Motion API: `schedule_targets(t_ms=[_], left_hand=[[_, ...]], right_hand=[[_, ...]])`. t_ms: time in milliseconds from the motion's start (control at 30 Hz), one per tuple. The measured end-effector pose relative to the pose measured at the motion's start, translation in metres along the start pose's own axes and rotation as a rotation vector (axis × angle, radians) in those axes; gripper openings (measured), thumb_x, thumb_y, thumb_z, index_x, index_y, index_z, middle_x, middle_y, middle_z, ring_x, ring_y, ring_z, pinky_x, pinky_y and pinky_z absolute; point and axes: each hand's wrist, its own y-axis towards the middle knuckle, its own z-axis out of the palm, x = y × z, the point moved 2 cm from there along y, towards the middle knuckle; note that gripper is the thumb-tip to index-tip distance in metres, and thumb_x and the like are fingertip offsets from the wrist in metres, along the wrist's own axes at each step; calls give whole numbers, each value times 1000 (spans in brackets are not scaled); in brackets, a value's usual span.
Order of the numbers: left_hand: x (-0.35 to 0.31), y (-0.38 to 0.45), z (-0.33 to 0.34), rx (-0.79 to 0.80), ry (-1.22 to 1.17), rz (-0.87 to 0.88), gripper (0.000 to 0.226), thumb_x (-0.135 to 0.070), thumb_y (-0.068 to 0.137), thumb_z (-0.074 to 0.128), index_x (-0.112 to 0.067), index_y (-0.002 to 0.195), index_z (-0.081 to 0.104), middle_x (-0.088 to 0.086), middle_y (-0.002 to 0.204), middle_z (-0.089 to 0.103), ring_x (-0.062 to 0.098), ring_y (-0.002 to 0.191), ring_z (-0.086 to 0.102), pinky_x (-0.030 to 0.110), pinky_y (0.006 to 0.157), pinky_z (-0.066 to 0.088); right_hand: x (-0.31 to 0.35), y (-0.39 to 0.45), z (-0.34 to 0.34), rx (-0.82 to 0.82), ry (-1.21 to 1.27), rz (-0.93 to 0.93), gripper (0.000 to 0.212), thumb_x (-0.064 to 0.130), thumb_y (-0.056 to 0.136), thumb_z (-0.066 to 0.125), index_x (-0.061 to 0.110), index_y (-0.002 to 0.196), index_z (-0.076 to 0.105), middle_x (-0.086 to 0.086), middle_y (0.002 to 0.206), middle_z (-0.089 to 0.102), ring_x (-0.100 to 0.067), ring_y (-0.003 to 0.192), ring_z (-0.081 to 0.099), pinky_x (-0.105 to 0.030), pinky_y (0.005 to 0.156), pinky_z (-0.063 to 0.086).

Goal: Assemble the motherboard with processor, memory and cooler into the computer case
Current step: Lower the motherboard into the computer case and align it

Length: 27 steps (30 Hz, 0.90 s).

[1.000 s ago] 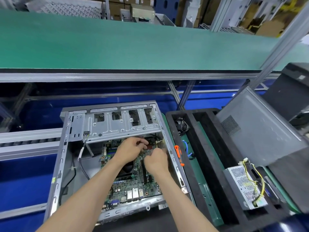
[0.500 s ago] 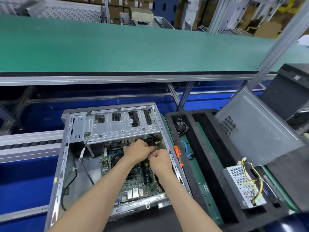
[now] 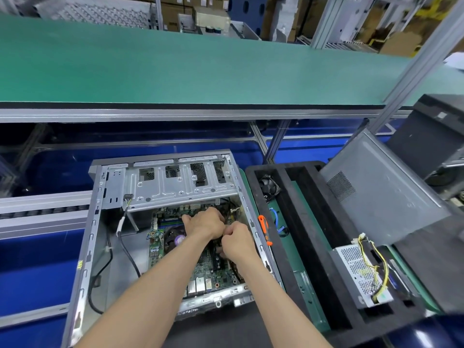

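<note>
Green conveyor belt (image 3: 200,64) spans upper frame on aluminium framing (image 3: 424,49). Cardboard boxes (image 3: 399,41) stacked top right. Blue panels (image 3: 27,267) lower left.

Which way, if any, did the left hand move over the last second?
Yes: the left hand shifted slightly toward the right wall of the computer case, uncovering the cooler.

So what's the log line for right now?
both hands inside open case | over motherboard | what the fingers hold: hidden | screwdriver unused beside case
</note>
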Motion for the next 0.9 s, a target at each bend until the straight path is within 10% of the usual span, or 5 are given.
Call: schedule_targets(t_ms=[167, 400, 733, 900], left_hand=[[-3, -2, -2, 1, 34, -51, 24, -36, 81, 57, -31, 103, 63, -2, 97, 67, 23, 100, 58, 45, 90, 22], [8, -8, -13, 67, -205, 99, 24, -42, 94, 55, -26, 80, 65, -7, 85, 73, 16, 91, 59, 44, 93, 21], [25, -23, -21, 91, -15, 352, 16, -41, 91, 62, -25, 89, 63, -8, 79, 64, 19, 86, 59, 43, 95, 31], [39, -31, -21, 100, 236, 449, 36, -51, 64, 80, -25, 81, 62, -8, 85, 50, 20, 101, 42, 44, 94, 32]], right_hand=[[-5, -3, -5, 131, -214, 32, 15, -3, 86, 43, 8, 80, 52, -16, 78, 55, -23, 66, 50, -34, 56, 36], [-4, -12, -5, 250, -742, -28, 6, 10, 98, 48, 7, 102, 46, -20, 117, 53, -25, 74, 54, -31, 59, 44], [1, -16, -6, 250, -796, -49, 5, 12, 98, 47, 7, 99, 48, -17, 113, 60, -26, 79, 52, -32, 62, 42], [0, -15, -7, 223, -720, -30, 21, 4, 95, 43, 11, 76, 41, -4, 78, 47, -16, 57, 44, -25, 44, 31]])
